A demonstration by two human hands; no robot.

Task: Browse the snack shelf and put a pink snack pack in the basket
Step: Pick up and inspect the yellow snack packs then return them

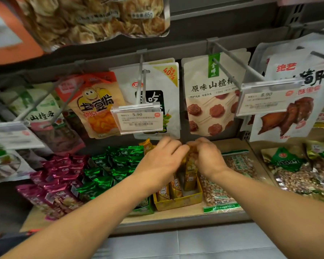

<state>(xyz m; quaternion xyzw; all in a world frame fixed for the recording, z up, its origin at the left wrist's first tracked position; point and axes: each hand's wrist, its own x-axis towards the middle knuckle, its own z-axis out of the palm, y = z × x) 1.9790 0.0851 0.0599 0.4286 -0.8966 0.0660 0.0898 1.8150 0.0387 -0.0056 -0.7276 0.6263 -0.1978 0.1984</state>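
Both hands are reaching into the narrow yellow cardboard tray [178, 202] on the pale wooden shelf [176, 214], where the upright yellow snack packs [190, 176] are standing in a row. The right hand [208, 157] is curling its fingers round the top of one yellow pack, its grip closing on the wrapper, probably so the pack can be tipped forward and read. The left hand [161, 161] is lying just beside it, knuckles up and fingers bent toward the same pack. Its fingertips are hiding behind the back of the hand, so I cannot tell whether that grip is clamping anything or only steadying the row. This is looking like browsing, not picking.

The pink foil snack packs [58, 176] are lying well to the left on the same shelf, heaped loosely and touched by neither hand. They are small, shiny, magenta pillow-shaped wrappers with crimped ends and pale lettering, and they are spilling toward the shelf edge. Their slick foil will likely slide under fingers, so a pinch at a crimped end should suit. The green foil snack packs [108, 169] are sitting between them and the yellow tray.

The basket is not showing clearly. A dark shape with orange trim at the lower left corner may be it, but I cannot tell.
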